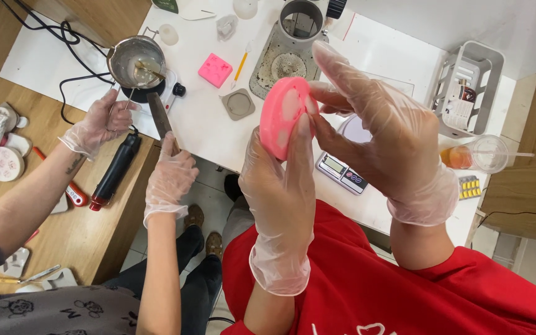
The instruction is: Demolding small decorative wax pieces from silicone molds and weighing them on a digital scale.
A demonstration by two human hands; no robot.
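My left hand [278, 186], in a clear plastic glove, grips a round pink silicone mould [285, 115] from below and holds it up on edge close to the camera. My right hand [376, 133], gloved too, touches the mould's right rim with its fingertips, the index finger raised above it. Pale patches show on the mould's face. Below my hands I see my red shirt.
A co-worker's gloved hands hold a small metal pot [135, 61] on a hot plate and a knife [160, 118]. On the white table [206, 124] lie a pink square mould [214, 69], a digital scale [341, 172], a white basket [468, 87], a plastic cup [485, 153].
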